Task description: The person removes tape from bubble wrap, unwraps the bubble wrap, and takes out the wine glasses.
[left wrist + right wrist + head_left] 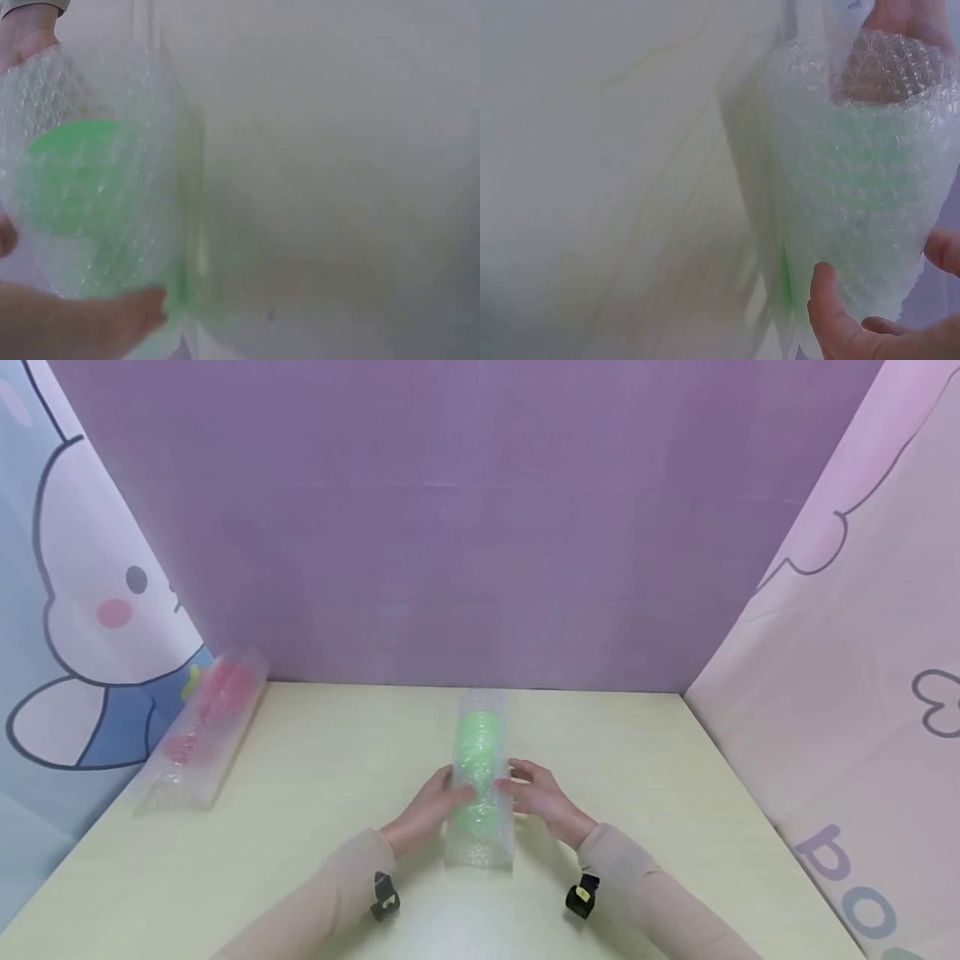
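Between my two hands, in the middle of the head view, is a long bubble-wrap bag (pixel 480 852) with something bright green (pixel 478 739) inside, its kind blurred by the wrap. My left hand (pixel 425 814) grips the bag's left side, thumb across the top. From the right side my right hand (pixel 551 797) holds it, its thumb pressed on the wrap and the other fingers along the edge. In the left wrist view the green content (pixel 75 180) has a rounded end. The bag's open-looking near end (pixel 900 64) shows in the right wrist view.
A second bubble-wrap bag (pixel 191 777), with red and pink things inside, leans by the left wall at the table's far left. A purple panel (pixel 465 527) rises behind the pale table (pixel 600 735). Printed cloth walls (pixel 847 693) stand on both sides.
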### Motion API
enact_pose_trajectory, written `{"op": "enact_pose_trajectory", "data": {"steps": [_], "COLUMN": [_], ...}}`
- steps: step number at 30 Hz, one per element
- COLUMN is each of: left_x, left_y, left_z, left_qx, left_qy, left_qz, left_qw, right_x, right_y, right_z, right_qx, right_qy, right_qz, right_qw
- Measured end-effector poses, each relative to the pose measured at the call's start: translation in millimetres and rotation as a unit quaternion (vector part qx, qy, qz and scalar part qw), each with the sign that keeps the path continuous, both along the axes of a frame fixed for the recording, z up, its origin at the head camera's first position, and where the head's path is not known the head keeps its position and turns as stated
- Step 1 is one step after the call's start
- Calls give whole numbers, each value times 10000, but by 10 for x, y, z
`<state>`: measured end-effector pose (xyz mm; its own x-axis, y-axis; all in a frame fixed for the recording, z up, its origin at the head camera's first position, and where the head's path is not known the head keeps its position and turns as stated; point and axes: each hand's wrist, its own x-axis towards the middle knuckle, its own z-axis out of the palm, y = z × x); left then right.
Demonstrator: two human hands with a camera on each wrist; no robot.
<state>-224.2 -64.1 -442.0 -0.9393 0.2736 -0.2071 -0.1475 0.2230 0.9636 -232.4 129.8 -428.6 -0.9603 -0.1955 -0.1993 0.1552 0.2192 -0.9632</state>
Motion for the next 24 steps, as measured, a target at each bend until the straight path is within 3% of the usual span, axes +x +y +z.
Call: {"op": "enact_pose_trajectory", "data": {"steps": [4, 8, 11, 14, 17, 24], "left_x": [-181, -395, -536, -643, -706, -721], "left_y": [24, 29, 26, 34, 49, 70], "left_z": [125, 207, 216, 186, 135, 75], "left_qx": [-654, -1362, -1764, -1858, -1836, -1853], "left_qy": [790, 1718, 2090, 2166, 2048, 2072], "left_qz": [88, -464, -827, -1053, -1193, -1292], "left_qw": [9947, 9746, 9583, 9526, 9540, 9519], "right_x": [4, 4, 3, 6, 3, -19], "right_y": [-5, -17, -30, -37, -32, 1], "right_z": [22, 32, 37, 33, 8, -14], "right_qx": [86, 169, 201, 227, 215, 109], "right_qy": [-6, 11, 12, 3, -34, -26], "right_qz": [22, 61, 59, 83, 125, 164], "right_qw": [10000, 9998, 9998, 9997, 9997, 9998]}}
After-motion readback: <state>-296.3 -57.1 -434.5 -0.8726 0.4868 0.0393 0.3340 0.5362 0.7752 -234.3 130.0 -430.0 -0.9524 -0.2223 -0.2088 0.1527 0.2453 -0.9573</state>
